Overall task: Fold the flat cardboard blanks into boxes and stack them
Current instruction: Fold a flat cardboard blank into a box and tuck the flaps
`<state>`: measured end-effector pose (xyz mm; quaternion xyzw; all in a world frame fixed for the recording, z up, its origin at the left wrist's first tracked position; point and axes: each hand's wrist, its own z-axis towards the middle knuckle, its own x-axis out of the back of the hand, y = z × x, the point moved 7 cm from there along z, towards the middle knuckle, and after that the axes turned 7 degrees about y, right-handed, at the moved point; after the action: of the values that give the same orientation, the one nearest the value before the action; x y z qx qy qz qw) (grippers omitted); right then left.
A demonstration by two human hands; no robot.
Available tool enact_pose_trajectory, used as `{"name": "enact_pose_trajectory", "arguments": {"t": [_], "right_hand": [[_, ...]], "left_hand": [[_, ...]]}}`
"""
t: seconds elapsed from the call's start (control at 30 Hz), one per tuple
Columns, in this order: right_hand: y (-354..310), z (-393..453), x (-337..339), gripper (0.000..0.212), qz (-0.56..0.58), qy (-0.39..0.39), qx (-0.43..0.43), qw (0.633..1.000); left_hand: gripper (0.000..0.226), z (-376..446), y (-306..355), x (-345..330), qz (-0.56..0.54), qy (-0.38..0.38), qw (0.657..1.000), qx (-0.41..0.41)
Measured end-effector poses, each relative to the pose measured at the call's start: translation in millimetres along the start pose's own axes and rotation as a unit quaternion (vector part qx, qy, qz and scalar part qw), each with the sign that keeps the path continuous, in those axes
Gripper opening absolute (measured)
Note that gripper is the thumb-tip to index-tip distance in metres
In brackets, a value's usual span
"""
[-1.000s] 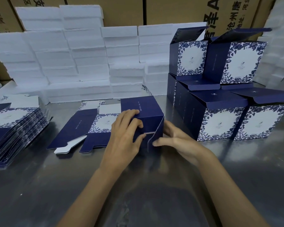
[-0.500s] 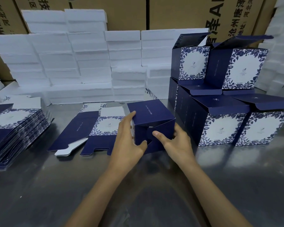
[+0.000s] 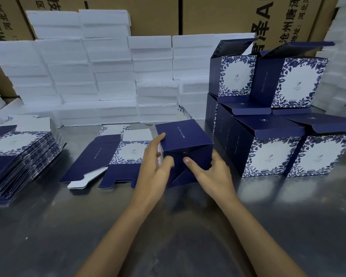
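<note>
A half-formed navy box (image 3: 185, 139) lies on its side at the table's middle, its bottom flaps turned toward me. My left hand (image 3: 155, 168) grips its left edge, thumb on the flap side. My right hand (image 3: 212, 172) holds the right edge, its thumb pressing a navy flap inward. Left of it lies a flat blank (image 3: 112, 154), navy with a white floral panel. A pile of flat blanks (image 3: 18, 154) sits at the far left. Several finished boxes (image 3: 274, 148) stand stacked in two tiers on the right, lids open.
The steel table (image 3: 168, 226) stretches toward me. White foam blocks (image 3: 92, 76) are piled along the back, with more at the far right (image 3: 340, 72). Brown shipping cartons (image 3: 218, 15) rise behind them.
The box has been turned up and shifted slightly right. Its bottom flaps have closed further as my right thumb pushes in. My left hand has slid from the flaps to the left edge.
</note>
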<state>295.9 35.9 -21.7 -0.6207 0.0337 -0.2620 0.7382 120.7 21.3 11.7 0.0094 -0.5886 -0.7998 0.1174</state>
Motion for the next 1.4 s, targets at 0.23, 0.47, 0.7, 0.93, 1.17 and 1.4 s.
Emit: {"name": "enact_pose_trajectory", "arguments": {"t": [0.23,0.47,0.7,0.93,1.17,1.4], "right_hand": [[-8,0,-4,0.032,0.244,-0.089,-0.07,0.963],[-4,7,11,0.046,0.202,-0.078,-0.082,0.973],[-1,12,19,0.026,0.092,0.037,-0.01,0.995],[-11,3,18,0.057,0.094,0.103,0.021,0.99],[-24,-18,-4,0.092,0.055,0.024,0.026,0.998],[-28,-12,5,0.079,0.184,0.021,0.043,0.982]], "left_hand": [[0.031,11,6,15,-0.144,0.048,0.988,0.037],[0.029,23,-8,29,-0.22,0.082,0.969,0.076],[0.033,20,-17,23,-0.196,0.075,0.969,0.128],[0.082,18,-29,17,-0.025,0.042,0.993,0.11],[0.088,33,-45,7,-0.135,-0.034,0.981,0.136],[0.05,32,-45,22,-0.156,0.051,0.972,0.166]]}}
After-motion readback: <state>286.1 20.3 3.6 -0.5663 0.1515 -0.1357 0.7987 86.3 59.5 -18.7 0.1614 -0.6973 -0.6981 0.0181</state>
